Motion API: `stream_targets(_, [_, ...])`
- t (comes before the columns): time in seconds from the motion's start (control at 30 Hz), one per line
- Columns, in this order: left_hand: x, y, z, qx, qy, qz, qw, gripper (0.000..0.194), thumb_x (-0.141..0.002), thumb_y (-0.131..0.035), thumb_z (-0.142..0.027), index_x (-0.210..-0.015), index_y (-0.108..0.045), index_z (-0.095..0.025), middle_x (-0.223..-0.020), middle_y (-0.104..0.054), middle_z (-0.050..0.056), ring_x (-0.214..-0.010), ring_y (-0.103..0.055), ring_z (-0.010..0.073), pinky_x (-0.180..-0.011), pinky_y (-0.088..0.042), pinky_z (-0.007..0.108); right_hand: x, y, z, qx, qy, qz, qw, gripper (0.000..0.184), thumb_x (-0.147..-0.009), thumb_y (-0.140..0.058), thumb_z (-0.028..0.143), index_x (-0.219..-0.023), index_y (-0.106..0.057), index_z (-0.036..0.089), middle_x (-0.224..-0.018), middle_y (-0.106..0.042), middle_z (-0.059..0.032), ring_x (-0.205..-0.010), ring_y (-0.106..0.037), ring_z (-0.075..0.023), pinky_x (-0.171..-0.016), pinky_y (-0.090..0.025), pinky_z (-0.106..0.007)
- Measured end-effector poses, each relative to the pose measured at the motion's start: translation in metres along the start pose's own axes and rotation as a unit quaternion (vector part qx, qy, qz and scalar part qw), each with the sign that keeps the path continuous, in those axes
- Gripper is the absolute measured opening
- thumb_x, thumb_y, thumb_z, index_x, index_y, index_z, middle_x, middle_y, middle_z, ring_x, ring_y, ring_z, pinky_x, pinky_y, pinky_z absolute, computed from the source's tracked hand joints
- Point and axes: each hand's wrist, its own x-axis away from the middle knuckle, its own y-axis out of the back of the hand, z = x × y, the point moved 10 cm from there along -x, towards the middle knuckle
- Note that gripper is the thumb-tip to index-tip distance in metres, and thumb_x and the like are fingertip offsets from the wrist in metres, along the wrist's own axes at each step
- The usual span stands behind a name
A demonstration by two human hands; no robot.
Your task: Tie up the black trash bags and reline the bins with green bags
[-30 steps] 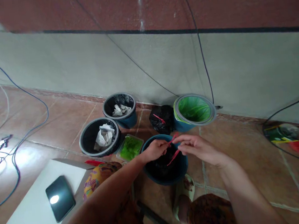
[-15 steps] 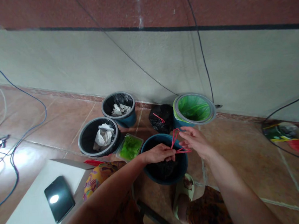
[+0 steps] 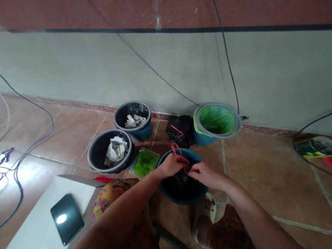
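Nearest me as I look over the person's shoulder, a pale sandal (image 3: 212, 208) sits just beside the blue bucket (image 3: 193, 155). Both hands are over its mouth. The left hand (image 3: 171, 165) is pinched on a red drawstring (image 3: 178, 145), whose loop pokes up beyond the knuckles, on the wall side. Its length slants from that loop, away and slightly left, down between the hands towards the black bag (image 3: 182, 179) inside the bucket. The left hand is clearly nearer the loop; the right hand (image 3: 204, 174) comes in from the right, fingertips drawn together just beside the lower stretch. Whether they have hold of any of it, I can't tell.

Just left of the bucket is a tub (image 3: 158, 156) of something bright green, with a bin (image 3: 111, 170) of crumpled white stuff beyond its left side. Farther off, near the wall (image 3: 266, 71), a second bin (image 3: 143, 133), a bunched black bundle (image 3: 185, 127) and a green-lined bin (image 3: 238, 123) follow from left to right.
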Motion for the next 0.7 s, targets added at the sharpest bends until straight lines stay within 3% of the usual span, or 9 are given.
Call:
stream_targets(0.07, [0.006, -0.006, -0.019, -0.119, -0.087, 0.024, 0.989, 0.023, -0.078, -0.053, -0.012, -0.092, -0.071, -0.016, -0.083, -0.07, 0.003, -0.072, -0.061, 0.0122, -0.07, -0.045, 0.022, -0.004, 0.009, -0.009, 0.005, -0.011, -0.038, 0.999, 0.02, -0.084, -0.052, 0.027, -0.081, -0.07, 0.019, -0.082, -0.073, -0.0067, -0.078, -0.065, -0.02, -0.07, -0.043, -0.029])
stream_targets(0.17, [0.019, -0.019, -0.039, -0.24, -0.193, 0.053, 0.95, 0.032, -0.083, -0.05, -0.013, -0.109, -0.066, -0.02, -0.093, -0.071, 0.004, -0.085, -0.064, 0.015, -0.079, -0.045, 0.023, -0.011, 0.024, -0.018, -0.061, -0.008, -0.12, 0.991, 0.032, -0.086, -0.044, 0.017, -0.109, -0.066, 0.018, -0.108, -0.072, -0.0107, -0.1, -0.065, -0.0206, -0.088, -0.045, -0.033])
stream_targets(0.23, [0.025, -0.022, -0.045, -0.291, -0.223, 0.051, 0.929, 0.034, -0.086, -0.048, -0.015, -0.116, -0.062, -0.019, -0.094, -0.07, 0.006, -0.086, -0.064, 0.016, -0.078, -0.045, 0.023, -0.016, 0.019, -0.018, -0.146, 0.013, -0.115, 0.983, 0.038, -0.086, -0.04, 0.014, -0.118, -0.061, 0.018, -0.112, -0.071, -0.0103, -0.1, -0.066, -0.0182, -0.09, -0.047, -0.032])
stream_targets(0.33, [0.03, -0.019, -0.054, -0.332, -0.25, 0.033, 0.909, 0.027, -0.091, -0.043, -0.019, -0.11, -0.063, -0.018, -0.093, -0.068, 0.008, -0.085, -0.063, 0.0171, -0.077, -0.045, 0.025, -0.021, 0.0, -0.018, -0.247, -0.003, -0.058, 0.967, 0.037, -0.082, -0.041, 0.013, -0.113, -0.062, 0.019, -0.098, -0.072, -0.0074, -0.08, -0.066, -0.0156, -0.069, -0.052, -0.028])
stream_targets(0.43, [0.035, -0.014, -0.063, -0.335, -0.271, 0.013, 0.902, 0.024, -0.094, -0.043, -0.025, -0.102, -0.065, -0.019, -0.101, -0.067, 0.009, -0.091, -0.063, 0.0173, -0.081, -0.046, 0.025, -0.019, -0.013, -0.014, -0.324, -0.027, -0.017, 0.946, 0.033, -0.078, -0.044, 0.015, -0.105, -0.062, 0.019, -0.075, -0.066, -0.0008, -0.058, -0.058, -0.0113, -0.049, -0.044, -0.022])
stream_targets(0.57, [0.039, -0.009, -0.067, -0.349, -0.279, -0.02, 0.894, 0.029, -0.097, -0.04, -0.03, -0.106, -0.065, -0.019, -0.116, -0.063, 0.009, -0.102, -0.06, 0.0176, -0.087, -0.045, 0.026, -0.016, -0.013, -0.007, -0.378, -0.018, 0.0, 0.926, 0.02, -0.073, -0.051, 0.019, -0.091, -0.06, 0.019, -0.068, -0.063, 0.002, -0.05, -0.053, -0.0085, -0.043, -0.04, -0.019])
stream_targets(0.7, [0.04, -0.002, -0.067, -0.373, -0.272, -0.072, 0.884, 0.036, -0.099, -0.035, -0.036, -0.102, -0.067, -0.019, -0.107, -0.063, 0.009, -0.095, -0.059, 0.0174, -0.086, -0.044, 0.028, -0.016, -0.014, -0.007, -0.384, -0.028, 0.017, 0.923, 0.012, -0.072, -0.055, 0.025, -0.081, -0.06, 0.018, -0.072, -0.064, 0.0008, -0.052, -0.058, -0.009, -0.045, -0.042, -0.019])
